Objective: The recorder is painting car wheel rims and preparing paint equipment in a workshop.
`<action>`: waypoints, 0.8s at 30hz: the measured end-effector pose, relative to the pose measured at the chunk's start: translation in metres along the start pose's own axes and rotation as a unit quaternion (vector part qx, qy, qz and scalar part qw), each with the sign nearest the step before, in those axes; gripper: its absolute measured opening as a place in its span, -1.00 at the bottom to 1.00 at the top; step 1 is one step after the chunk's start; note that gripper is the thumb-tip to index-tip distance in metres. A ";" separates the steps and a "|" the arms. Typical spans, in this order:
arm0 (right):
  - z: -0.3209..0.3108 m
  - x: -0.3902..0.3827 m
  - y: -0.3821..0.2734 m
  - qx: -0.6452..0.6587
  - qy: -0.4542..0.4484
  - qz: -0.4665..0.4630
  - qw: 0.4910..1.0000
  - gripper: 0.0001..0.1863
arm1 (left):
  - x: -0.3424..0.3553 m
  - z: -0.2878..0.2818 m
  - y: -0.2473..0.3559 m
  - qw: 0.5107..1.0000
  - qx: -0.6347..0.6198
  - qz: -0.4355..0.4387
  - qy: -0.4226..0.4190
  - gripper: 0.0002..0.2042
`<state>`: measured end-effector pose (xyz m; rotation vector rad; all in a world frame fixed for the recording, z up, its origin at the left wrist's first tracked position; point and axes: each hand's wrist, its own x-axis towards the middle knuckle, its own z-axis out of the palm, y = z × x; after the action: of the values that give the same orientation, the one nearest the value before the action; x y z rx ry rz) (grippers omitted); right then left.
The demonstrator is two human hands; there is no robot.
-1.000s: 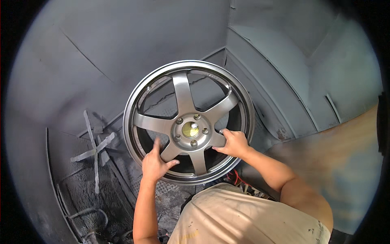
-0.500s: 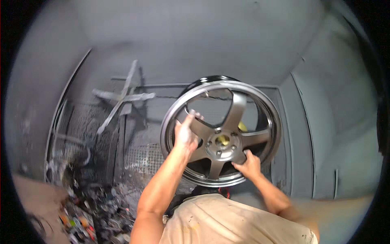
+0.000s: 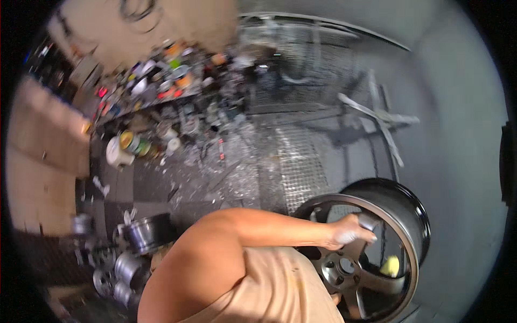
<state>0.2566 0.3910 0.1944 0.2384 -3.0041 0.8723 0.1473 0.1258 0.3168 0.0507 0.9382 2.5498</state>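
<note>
A bronze-grey car wheel rim (image 3: 356, 280) with broad spokes and a dark barrel is held tilted at the lower right. My left arm reaches across to it, and my left hand (image 3: 349, 232) is closed around one spoke, whitish dust on its fingers. Just below the hub, a small bit of my right hand (image 3: 335, 298) shows against a spoke; my shirt and the rim hide most of it. Through a gap between spokes a yellow piece (image 3: 391, 266) is visible; I cannot make out what it is.
A cross-shaped grey stand (image 3: 381, 116) is at the upper right, near a metal grating (image 3: 301, 167). A cluttered bench (image 3: 156, 107) runs along the upper left, with a white bucket (image 3: 117, 153) below. Several other rims (image 3: 148, 234) sit at the lower left.
My view has swung left, bringing the bench and other rims into sight. The held rim now appears lower and farther right, more tilted. My left hand stays on a spoke; the right is mostly hidden.
</note>
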 end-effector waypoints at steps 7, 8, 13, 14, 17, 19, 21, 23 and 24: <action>0.067 0.004 -0.138 -0.001 -0.086 -0.133 0.987 -0.28 | -0.151 -0.037 0.087 0.994 -0.070 0.081 -0.004 -0.69; 0.075 0.005 -0.153 -0.006 -0.095 -0.154 0.983 -0.28 | -0.168 -0.046 0.092 0.994 -0.059 0.090 0.011 -0.69; 0.122 0.004 -0.247 -0.020 -0.148 -0.257 0.955 -0.28 | -0.267 -0.094 0.124 0.975 -0.029 0.210 0.059 -0.70; 0.131 0.012 -0.269 -0.021 -0.158 -0.282 0.946 -0.28 | -0.286 -0.102 0.135 0.968 -0.032 0.240 0.063 -0.70; 0.153 0.022 -0.324 -0.023 -0.187 -0.346 0.919 -0.28 | -0.358 -0.119 0.165 0.946 -0.032 0.307 0.101 -0.70; 0.168 0.027 -0.356 -0.022 -0.207 -0.386 0.899 -0.28 | -0.402 -0.126 0.175 0.921 -0.025 0.350 0.170 -0.70; 0.183 0.031 -0.389 -0.020 -0.225 -0.422 0.878 -0.28 | -0.434 -0.142 0.178 0.899 -0.014 0.388 0.204 -0.68; 0.196 0.036 -0.414 -0.019 -0.243 -0.456 0.856 -0.28 | -0.461 -0.156 0.179 0.860 -0.036 0.447 0.242 -0.66; 0.203 0.039 -0.426 -0.017 -0.251 -0.469 0.847 -0.28 | -0.477 -0.158 0.180 0.838 -0.049 0.481 0.254 -0.67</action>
<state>0.2882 -0.0777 0.2513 1.9659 -2.6344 0.6720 0.4864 -0.2840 0.3593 -0.2698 1.1630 3.6673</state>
